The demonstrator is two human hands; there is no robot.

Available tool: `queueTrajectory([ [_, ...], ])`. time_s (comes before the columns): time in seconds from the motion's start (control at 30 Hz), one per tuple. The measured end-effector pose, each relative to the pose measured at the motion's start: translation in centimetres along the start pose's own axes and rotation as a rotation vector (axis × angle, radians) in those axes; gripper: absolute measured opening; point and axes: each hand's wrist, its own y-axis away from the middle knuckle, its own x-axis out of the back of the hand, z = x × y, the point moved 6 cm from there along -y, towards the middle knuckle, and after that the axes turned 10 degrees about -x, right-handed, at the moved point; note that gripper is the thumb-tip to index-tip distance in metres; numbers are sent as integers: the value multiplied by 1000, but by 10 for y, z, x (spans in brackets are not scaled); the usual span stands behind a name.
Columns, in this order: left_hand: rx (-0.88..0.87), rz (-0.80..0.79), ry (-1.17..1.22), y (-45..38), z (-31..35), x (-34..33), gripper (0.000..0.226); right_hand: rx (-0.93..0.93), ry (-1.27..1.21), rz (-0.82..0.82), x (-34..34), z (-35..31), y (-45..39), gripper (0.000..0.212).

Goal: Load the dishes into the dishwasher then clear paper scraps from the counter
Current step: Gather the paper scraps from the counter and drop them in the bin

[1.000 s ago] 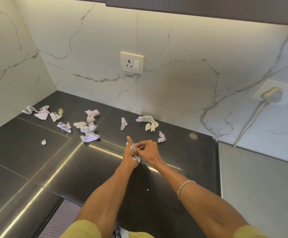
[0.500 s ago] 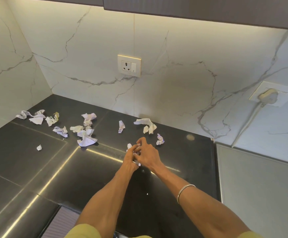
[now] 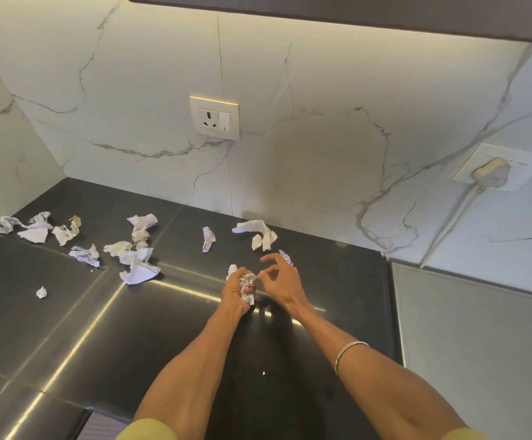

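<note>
My left hand (image 3: 235, 289) is closed around a wad of crumpled paper scraps (image 3: 247, 285) above the black counter (image 3: 67, 312). My right hand (image 3: 280, 277) hovers just to its right, fingers spread and holding nothing. A small purple-printed scrap (image 3: 286, 257) lies right behind the right hand's fingers. Beyond it rests a long white scrap (image 3: 258, 234), and a narrow printed scrap (image 3: 208, 238) sits left of that. Several more crumpled scraps (image 3: 137, 254) are scattered across the counter's left half. No dishwasher or dishes are in view.
A marble backsplash carries a wall socket (image 3: 214, 117) and, to the right, a plugged-in white plug (image 3: 490, 171) with its cord hanging down. A grey appliance top (image 3: 480, 328) borders the counter's right edge. A tiny scrap (image 3: 41, 292) lies alone at left.
My right hand has let go of the wad and opened, shifting right toward the purple scrap. My left hand keeps the wad. The view has tilted slightly upward.
</note>
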Motion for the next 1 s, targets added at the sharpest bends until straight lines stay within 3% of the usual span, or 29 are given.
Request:
queueTrajectory([
  [0.07,8,9,-36,-3,-1,-1,35,9,46,69,7,6,-7,25],
  [0.2,53,-2,-70,-9,-4,-4,21,4,208,223,18,17,-25,37],
  [0.4,57,-5,-79,-16,-5,-7,20,-145,391,45,8,45,-53,63],
  [0.73,43,4,-74,-14,-6,-6,16,-179,325,65,9,46,-51,24],
  [1.0,23,50,-81,11,5,0,15,-279,88,28,3,39,-32,36],
])
